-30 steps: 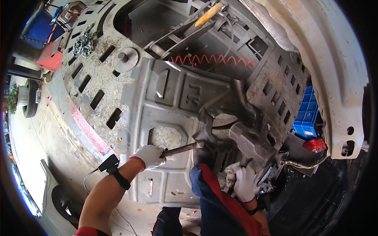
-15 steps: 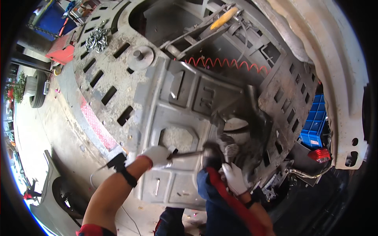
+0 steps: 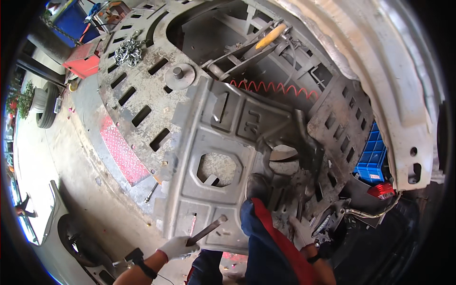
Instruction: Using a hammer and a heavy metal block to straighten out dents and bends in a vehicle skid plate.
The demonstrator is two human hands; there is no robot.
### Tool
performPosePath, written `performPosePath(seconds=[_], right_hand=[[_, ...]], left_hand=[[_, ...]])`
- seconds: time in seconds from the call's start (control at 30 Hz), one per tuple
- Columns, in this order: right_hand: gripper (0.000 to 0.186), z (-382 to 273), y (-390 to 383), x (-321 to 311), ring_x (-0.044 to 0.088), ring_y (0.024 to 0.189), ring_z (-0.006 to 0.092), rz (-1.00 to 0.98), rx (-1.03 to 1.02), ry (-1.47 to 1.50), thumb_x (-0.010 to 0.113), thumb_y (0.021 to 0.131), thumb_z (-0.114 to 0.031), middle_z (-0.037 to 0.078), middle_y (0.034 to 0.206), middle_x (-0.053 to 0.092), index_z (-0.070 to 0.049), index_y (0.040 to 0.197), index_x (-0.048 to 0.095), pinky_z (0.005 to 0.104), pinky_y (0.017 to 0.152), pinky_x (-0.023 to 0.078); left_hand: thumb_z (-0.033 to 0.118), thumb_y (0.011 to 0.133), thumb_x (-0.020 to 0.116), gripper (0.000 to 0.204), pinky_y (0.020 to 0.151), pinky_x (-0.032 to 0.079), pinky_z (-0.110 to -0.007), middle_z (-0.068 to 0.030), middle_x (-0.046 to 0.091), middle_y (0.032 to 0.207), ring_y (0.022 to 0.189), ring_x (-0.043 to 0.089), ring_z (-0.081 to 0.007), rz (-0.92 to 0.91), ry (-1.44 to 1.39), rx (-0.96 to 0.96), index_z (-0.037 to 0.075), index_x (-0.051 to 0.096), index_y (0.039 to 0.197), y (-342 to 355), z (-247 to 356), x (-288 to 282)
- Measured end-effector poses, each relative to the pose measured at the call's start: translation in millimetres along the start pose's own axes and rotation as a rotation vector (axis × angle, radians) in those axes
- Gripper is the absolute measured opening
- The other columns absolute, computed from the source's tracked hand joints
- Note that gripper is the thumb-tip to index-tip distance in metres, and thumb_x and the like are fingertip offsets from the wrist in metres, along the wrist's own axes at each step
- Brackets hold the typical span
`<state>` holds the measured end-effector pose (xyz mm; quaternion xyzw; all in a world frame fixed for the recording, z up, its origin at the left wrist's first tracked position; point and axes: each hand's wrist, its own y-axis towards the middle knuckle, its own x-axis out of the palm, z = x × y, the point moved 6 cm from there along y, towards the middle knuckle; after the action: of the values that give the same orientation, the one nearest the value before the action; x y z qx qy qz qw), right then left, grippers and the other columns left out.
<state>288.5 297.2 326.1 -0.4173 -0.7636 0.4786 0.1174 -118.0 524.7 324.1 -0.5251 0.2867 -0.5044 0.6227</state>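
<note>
Our left hand, gloved white, is closed around one flat metal bar whose tip angles up right over the lower edge of the single grey underbody shield. Our raised knee in blue and red stands between the hands. Our right hand, gloved too, presses against dark metal parts; we cannot tell whether it grips anything. One red coiled hose lies beyond the shield.

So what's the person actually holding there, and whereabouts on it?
The left hand grips a flat metal bar by its lower end. The right hand rests on dark metal parts; a hold cannot be told.
</note>
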Motion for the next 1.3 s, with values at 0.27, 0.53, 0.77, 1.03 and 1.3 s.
performPosePath(seconds=[0.27, 0.53, 0.77, 1.03, 1.3], right_hand=[[0.024, 209, -98, -135, 0.067, 0.073, 0.0316, -0.056, -0.260, -0.606, 0.066, 0.096, -0.033, 0.012, 0.078, 0.065, -0.013, 0.107, 0.071, 0.0464, 0.061, 0.049], [0.018, 285, -242, -204, 0.057, 0.060, 0.0248, 0.079, 0.405, -0.251, 0.068, 0.097, -0.032, 0.006, 0.068, 0.056, -0.014, 0.094, 0.064, 0.0417, 0.052, 0.042], [0.025, 327, -342, -294, 0.049, 0.048, 0.0190, 0.173, 0.706, -0.207, 0.069, 0.098, -0.031, 0.000, 0.060, 0.049, -0.015, 0.082, 0.057, 0.0375, 0.045, 0.036], [0.038, 256, -357, -293, 0.037, 0.036, 0.0173, 0.283, 0.643, -0.444, 0.067, 0.100, -0.032, -0.003, 0.051, 0.037, -0.019, 0.071, 0.046, 0.0374, 0.036, 0.027], [0.035, 117, -214, -250, 0.060, 0.049, 0.0200, 0.046, 0.257, -1.035, 0.074, 0.092, -0.038, 0.007, 0.067, 0.064, -0.005, 0.087, 0.062, 0.0368, 0.048, 0.051]], left_hand=[[0.037, 0.089, 0.078, 0.039, 0.052, 0.049, -0.028, -0.0030, 0.064, 0.069, 0.055, 0.060, -0.0108, 0.190, -0.174, -0.037, 0.001, 0.068, 0.101, -57, -110, 3], [0.025, 0.088, 0.079, 0.029, 0.048, 0.047, -0.029, -0.0057, 0.063, 0.066, 0.052, 0.059, -0.0131, 0.287, -0.236, 0.143, 0.000, 0.065, 0.094, -62, -150, -8], [0.024, 0.087, 0.078, 0.029, 0.046, 0.047, -0.030, -0.0054, 0.064, 0.067, 0.051, 0.059, -0.0131, 0.335, -0.425, 0.251, 0.000, 0.064, 0.097, -49, -159, 4], [0.016, 0.091, 0.071, 0.019, 0.045, 0.051, -0.029, -0.0064, 0.061, 0.068, 0.051, 0.060, -0.0145, 0.570, -0.869, 0.269, 0.004, 0.057, 0.097, -36, -251, 51], [0.013, 0.095, 0.067, 0.012, 0.050, 0.053, -0.028, -0.0057, 0.064, 0.077, 0.055, 0.061, -0.0140, 0.828, -1.125, 0.289, 0.006, 0.059, 0.100, 16, -257, 103]])
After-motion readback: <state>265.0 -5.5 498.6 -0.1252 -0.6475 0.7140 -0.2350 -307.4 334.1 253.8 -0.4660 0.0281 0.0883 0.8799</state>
